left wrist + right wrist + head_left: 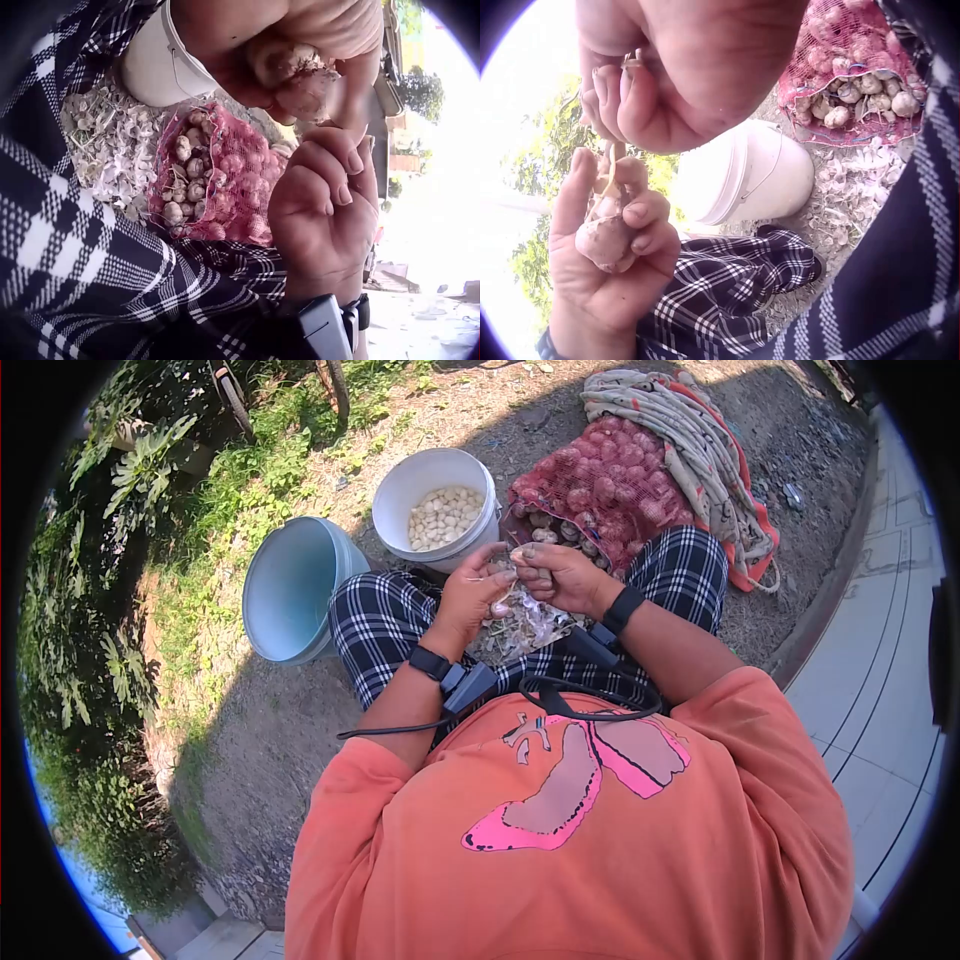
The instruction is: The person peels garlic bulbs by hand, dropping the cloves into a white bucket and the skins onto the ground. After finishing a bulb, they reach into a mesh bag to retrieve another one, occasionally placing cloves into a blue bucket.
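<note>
My left hand (468, 600) cradles a garlic bulb (604, 244) in its palm, its fingers bent around the side in the right wrist view. The bulb, pale with pinkish skin, shows under the palm in the left wrist view too. Opposite it, my right hand (568, 578) has its fingers curled in, thumb and forefinger pinching at the bulb's top. A thin pale strip of garlic skin (612, 174) runs up from the bulb to those fingertips. Both hands meet above a heap of garlic peelings (525, 625) on the ground between the knees.
A white bucket (386, 510) holding peeled cloves (443, 518) stands ahead. Left of it, a pale blue bucket (262, 590) leans toward me. A red mesh sack (610, 485) of garlic bulbs lies open at the front right, with a whitish cloth (690, 435) over it.
</note>
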Tool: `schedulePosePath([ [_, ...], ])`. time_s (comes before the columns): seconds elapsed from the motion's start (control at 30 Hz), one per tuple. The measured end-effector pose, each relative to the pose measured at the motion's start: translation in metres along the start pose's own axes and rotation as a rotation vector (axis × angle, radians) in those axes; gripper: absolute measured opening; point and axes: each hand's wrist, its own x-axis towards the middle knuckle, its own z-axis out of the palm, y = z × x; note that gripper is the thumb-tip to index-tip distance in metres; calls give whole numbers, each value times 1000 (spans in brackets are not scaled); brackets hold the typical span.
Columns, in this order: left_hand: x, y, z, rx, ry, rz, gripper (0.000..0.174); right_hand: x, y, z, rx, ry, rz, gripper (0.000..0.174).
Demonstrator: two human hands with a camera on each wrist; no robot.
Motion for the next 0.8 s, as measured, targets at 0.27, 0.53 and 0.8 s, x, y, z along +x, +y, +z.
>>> schedulePosePath([
  [0.27, -9, 0, 9, 604, 57, 319, 27, 5, 12, -2, -86, 78, 0, 16],
  [0.53, -5, -8, 2, 701, 76, 368, 23, 7, 12, -6, -553, 256, -130, 20],
  [0.8, -3, -7, -2, 1025, 174, 333, 26, 4, 17, -4, -1225, 440, -410, 23],
])
